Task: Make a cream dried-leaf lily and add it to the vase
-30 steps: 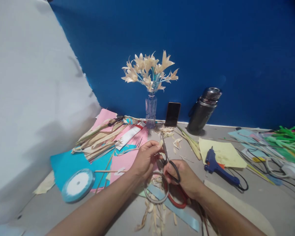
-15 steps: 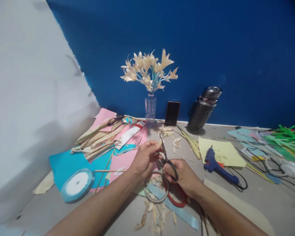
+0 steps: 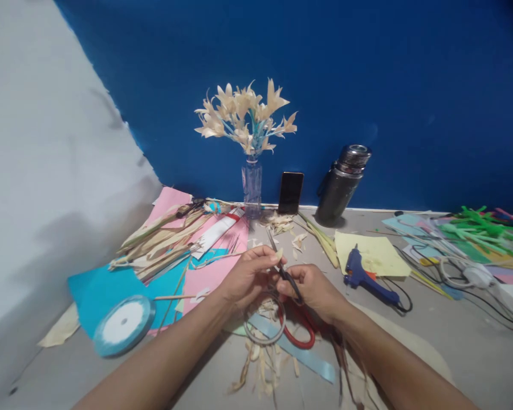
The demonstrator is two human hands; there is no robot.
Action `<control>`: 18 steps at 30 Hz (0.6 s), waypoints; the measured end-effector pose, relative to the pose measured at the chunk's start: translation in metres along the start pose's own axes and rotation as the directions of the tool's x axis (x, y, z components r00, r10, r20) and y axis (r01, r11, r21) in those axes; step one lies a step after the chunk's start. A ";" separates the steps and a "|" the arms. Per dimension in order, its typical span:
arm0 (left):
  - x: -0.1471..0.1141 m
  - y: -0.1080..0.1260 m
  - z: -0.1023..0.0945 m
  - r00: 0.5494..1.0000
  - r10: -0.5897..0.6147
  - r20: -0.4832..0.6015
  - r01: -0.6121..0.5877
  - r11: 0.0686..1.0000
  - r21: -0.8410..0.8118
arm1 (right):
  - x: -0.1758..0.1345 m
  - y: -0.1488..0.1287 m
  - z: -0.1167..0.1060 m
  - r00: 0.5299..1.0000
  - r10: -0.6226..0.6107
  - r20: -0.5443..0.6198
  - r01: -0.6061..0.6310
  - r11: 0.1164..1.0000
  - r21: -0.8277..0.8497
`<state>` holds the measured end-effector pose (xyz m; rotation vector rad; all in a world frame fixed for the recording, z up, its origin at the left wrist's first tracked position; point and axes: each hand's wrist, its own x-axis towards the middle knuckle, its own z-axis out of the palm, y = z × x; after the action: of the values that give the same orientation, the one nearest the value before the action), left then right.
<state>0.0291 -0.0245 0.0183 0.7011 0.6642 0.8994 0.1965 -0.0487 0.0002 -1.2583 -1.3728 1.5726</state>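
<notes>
My right hand [image 3: 310, 290] is closed round the dark handles of a pair of scissors [image 3: 287, 273], whose blades point up and away. Pinched in the fingertips of my left hand [image 3: 252, 273] is a small pale piece of husk [image 3: 279, 256], close against the blades. Beneath my hands lie a roll of grey tape [image 3: 265, 343], a red-handled tool [image 3: 302, 341], a strip of light blue ribbon [image 3: 314, 361] and dried husk scraps [image 3: 256, 359]. What the red handle belongs to is hidden.
Behind stand a clear vase [image 3: 252, 188] of husk flowers [image 3: 243, 111], a phone [image 3: 290, 192] and a leaning flask [image 3: 342, 188]. A blue glue gun [image 3: 370, 282] lies right, near cables and green pipe cleaners [image 3: 474, 230]. Left are a ribbon spool [image 3: 125, 323], coloured paper and dried husks [image 3: 162, 245].
The view has shifted a little, so most things sit further left. The scissors have tilted slightly in my right hand, and the pale piece stays in my left fingertips beside the blades.
</notes>
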 end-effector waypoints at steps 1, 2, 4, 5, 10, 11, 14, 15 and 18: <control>0.001 0.001 -0.001 1.000 0.006 -0.005 -0.006 1.000 -0.021 | 0.001 0.000 -0.001 1.000 -0.011 0.011 0.011 1.000 0.019; 0.002 0.001 -0.003 1.000 0.019 -0.007 -0.019 0.999 -0.041 | 0.002 0.001 -0.002 0.999 -0.023 0.031 0.022 0.999 0.041; 0.005 0.003 -0.005 0.998 0.055 -0.006 -0.055 0.997 -0.060 | 0.004 0.003 -0.004 0.996 -0.047 0.074 0.042 0.997 0.063; 0.006 0.004 -0.005 0.998 0.069 -0.008 -0.069 0.996 -0.059 | 0.005 0.004 -0.005 0.995 -0.063 0.083 0.058 0.997 0.060; 0.010 0.005 -0.007 0.979 0.106 -0.172 -0.106 0.994 0.011 | 0.011 0.007 -0.017 0.955 -0.260 -0.143 0.202 0.923 -0.329; 0.011 0.006 -0.007 0.970 0.120 -0.212 -0.117 0.993 0.026 | 0.012 0.007 -0.022 0.931 -0.302 -0.206 0.180 0.868 -0.462; 0.013 0.006 -0.009 0.962 0.142 -0.235 -0.137 0.990 0.038 | 0.014 0.007 -0.036 0.911 -0.322 -0.259 0.032 0.680 -0.733; 0.014 0.006 -0.009 0.964 0.149 -0.222 -0.143 0.989 0.039 | 0.014 0.007 -0.040 0.928 -0.291 -0.230 0.000 0.621 -0.784; 0.014 0.006 -0.010 0.966 0.160 -0.203 -0.153 0.987 0.051 | 0.012 0.004 -0.044 0.971 -0.215 -0.109 0.000 0.452 -0.892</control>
<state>0.0250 -0.0073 0.0134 0.7042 0.8191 1.1190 0.2356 -0.0246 -0.0056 -1.7926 -2.1956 0.4798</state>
